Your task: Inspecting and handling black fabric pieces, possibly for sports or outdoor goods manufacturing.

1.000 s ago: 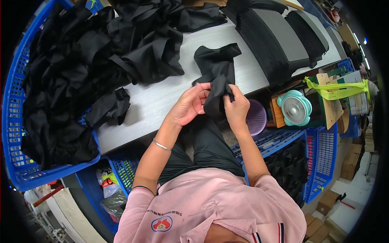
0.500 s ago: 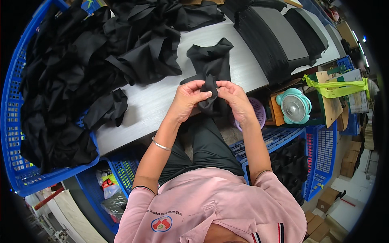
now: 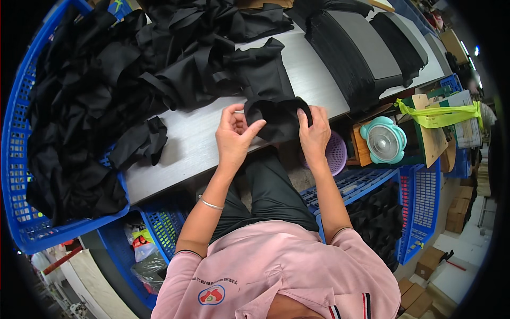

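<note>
A black fabric piece (image 3: 271, 80), tube-like at its near end, lies on the table's front edge in front of me. Its near opening is spread wide toward me. My right hand (image 3: 315, 132) grips the right rim of that opening, thumb on the inner side and fingers outside. At the left rim is my left hand (image 3: 235, 133), its fingers loosely curled and its thumb held apart from them. The thumb tip is against or just before the cloth; I cannot tell which. The far end of the piece reaches up next to the black cloth heap (image 3: 186, 74).
A large blue basket (image 3: 69, 234) overflowing with black cloth stands at left. Stacked black and grey pieces (image 3: 361, 48) lie at the table's far right. Right of my hands are a purple basket (image 3: 336, 154), a teal fan (image 3: 383, 139) and blue crates (image 3: 419, 212).
The hands have moved apart from a pinch at the middle of the fabric. Its near opening is now spread, and the left thumb and fingers have separated. The far end has shifted up and left.
</note>
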Demonstrator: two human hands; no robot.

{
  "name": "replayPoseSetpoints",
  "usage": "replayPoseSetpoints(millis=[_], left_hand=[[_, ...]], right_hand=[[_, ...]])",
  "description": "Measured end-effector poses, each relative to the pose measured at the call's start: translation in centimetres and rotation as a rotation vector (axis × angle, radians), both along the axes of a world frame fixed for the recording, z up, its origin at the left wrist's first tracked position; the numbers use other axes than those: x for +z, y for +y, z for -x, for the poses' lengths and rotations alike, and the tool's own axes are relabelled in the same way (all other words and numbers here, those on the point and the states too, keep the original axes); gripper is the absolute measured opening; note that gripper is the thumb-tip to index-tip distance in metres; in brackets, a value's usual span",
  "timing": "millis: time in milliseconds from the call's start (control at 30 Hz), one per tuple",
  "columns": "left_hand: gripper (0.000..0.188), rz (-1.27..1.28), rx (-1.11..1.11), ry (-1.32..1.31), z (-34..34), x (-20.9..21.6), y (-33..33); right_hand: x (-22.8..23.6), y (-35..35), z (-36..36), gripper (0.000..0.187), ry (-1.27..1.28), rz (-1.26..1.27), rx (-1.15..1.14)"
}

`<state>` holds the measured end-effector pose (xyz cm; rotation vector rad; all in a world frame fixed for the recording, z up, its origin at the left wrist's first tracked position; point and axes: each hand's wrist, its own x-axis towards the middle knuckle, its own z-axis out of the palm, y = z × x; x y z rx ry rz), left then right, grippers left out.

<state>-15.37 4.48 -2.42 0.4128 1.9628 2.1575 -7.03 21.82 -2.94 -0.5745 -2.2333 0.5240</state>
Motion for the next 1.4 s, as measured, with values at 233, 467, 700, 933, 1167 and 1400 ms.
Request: replayPoseSetpoints(millis=[233, 467, 700, 933, 1167, 1400], left_hand=[[0.044, 0.241, 0.168, 0.252, 1.3, 1.4, 0.3], [0.046, 0.21, 0.12, 0.293, 2.0, 1.7, -0.8], [0.048, 0.047, 0.091, 0.213, -0.2, 3.6, -1.9], [0.035, -0.18, -0.128, -0.032, -3.6, 4.0, -2.8], [0.069, -0.334, -0.514, -0.3, -6.2, 3.8, -2.5], [0.118, -0.472, -0.702, -0.625, -7.3, 1.3, -3.7]], right_hand=[[0.6, -0.4, 0.9, 0.019, 0.043, 0.165, 0.191], [4.6, 4.4, -0.2, 0.03, -0.082, 0.113, 0.204], [12.1, 14.7, 2.1, 0.035, -0.097, -0.523, -0.26], [13.8, 20.2, 2.2, 0.032, -0.273, -0.092, -0.149], [11.3, 5.9, -2.0, 0.011, 0.03, -0.54, -0.08], [8.9, -10.8, -10.0, 0.01, -0.059, 0.11, 0.588]])
